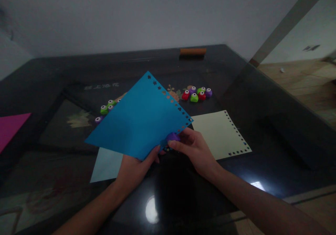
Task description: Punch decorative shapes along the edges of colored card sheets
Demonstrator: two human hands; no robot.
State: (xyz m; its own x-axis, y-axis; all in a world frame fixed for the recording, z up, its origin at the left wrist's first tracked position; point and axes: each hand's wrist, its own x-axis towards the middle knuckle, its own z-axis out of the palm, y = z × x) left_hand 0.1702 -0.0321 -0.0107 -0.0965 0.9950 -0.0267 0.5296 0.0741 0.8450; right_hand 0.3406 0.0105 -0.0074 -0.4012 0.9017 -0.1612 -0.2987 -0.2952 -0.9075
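Your left hand [136, 168] pinches the lower edge of the blue sheet [139, 119], which hides most of its fingers. Your right hand [194, 147] curls closed around a purple punch [172, 137], half hidden at the sheet's lower corner, above the dark bench [262, 123]. The sheet also covers part of the punches [106, 108] behind it; a cream sheet [217, 133] lies just right.

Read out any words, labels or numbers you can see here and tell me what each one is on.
Pale characters printed on the dark table, beyond the blue sheet: four or so, too blurred to read.
Small dark mark on the pale wall at upper right: too blurred to tell whether it is writing.
The blue sheet, cream sheet, and the purple punch in the right hand: no text visible.
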